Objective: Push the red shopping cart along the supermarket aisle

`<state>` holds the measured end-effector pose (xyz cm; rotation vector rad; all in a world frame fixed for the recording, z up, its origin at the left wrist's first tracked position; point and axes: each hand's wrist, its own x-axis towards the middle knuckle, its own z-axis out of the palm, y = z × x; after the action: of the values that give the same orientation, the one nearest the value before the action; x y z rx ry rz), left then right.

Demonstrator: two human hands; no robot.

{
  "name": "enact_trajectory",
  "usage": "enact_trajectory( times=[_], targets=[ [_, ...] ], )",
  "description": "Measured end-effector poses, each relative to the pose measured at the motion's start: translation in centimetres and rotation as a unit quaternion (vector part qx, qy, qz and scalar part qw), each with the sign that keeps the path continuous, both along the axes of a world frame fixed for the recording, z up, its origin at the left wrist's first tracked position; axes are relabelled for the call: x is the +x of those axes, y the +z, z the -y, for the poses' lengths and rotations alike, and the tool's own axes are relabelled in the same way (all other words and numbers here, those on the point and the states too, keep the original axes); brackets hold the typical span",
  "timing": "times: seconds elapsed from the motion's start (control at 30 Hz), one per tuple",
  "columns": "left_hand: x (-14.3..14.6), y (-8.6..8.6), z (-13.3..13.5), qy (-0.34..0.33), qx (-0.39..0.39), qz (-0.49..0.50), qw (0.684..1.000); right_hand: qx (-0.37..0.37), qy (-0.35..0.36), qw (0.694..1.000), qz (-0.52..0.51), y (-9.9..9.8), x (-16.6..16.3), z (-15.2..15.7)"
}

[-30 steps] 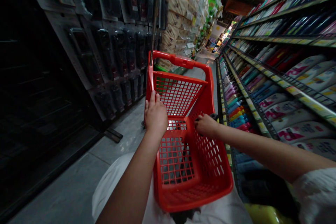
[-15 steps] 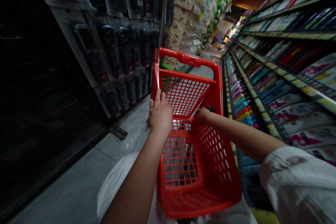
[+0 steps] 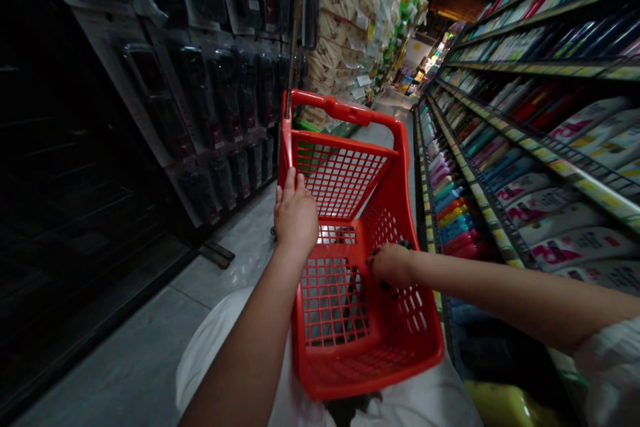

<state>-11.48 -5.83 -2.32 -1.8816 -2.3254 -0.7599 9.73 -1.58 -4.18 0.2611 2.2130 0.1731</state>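
The red basket (image 3: 350, 293) is held at its left rim by the left hand (image 3: 295, 217), grip clamped. The right hand (image 3: 390, 263) is closed on the right rim. Shelves (image 3: 500, 147) are seen right.

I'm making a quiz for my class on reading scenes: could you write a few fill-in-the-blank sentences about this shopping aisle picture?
1. The shopping basket that both hands touch is coloured ____.
2. The left hand grips the basket's ____ rim.
3. The right hand rests on the basket's ____ wall.
4. The shelves with bright packets stand on the person's ____ side.

Missing words: red; left; right; right
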Motion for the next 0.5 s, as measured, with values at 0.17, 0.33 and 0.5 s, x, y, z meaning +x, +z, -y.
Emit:
enact_trajectory(
  times=[0.17, 0.33, 0.5],
  targets=[
    [0.1, 0.3, -0.1, 0.008, -0.015, -0.002, 1.0, 0.18, -0.109, 0.972, -0.109, 2.9, -1.6, -7.6],
    [0.2, 0.8, 0.2, 0.004, -0.029, -0.005, 1.0, 0.179, -0.182, 0.961, -0.102, 0.1, -4.1, -12.0],
    [0.2, 0.9, 0.3, 0.003, -0.038, 0.001, 0.999, 0.135, -0.235, 0.954, -0.129, -5.4, -5.4, -12.6]
  ],
)
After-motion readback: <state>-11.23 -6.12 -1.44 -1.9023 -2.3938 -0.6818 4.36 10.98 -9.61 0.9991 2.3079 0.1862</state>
